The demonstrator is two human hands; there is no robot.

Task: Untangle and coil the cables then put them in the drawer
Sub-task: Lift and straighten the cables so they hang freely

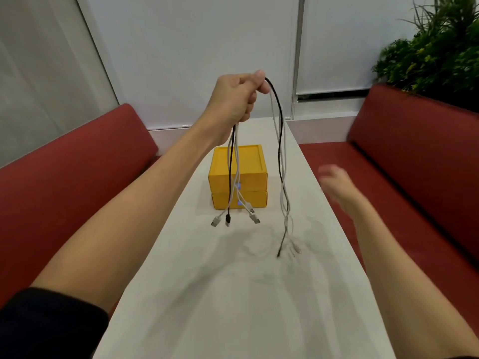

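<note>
while left grip (237, 95) clenches cables (279, 149) above table (233, 294); right grip (334, 182) slack, empty

A raised left hand (237, 99) holds a bundle of black and white cables (280, 156) above a long white table (233, 294), plug ends hanging before the yellow plastic two-drawer box (246, 177) standing on it; red cushioned benches (77, 177) flank the table, a green leafy plant (435, 53) behind the right one.

Motion-blurred right hand (335, 183), fingers (327, 171) indistinct; cables (279, 151) mid-length hidden inside left hand (237, 98)
</note>
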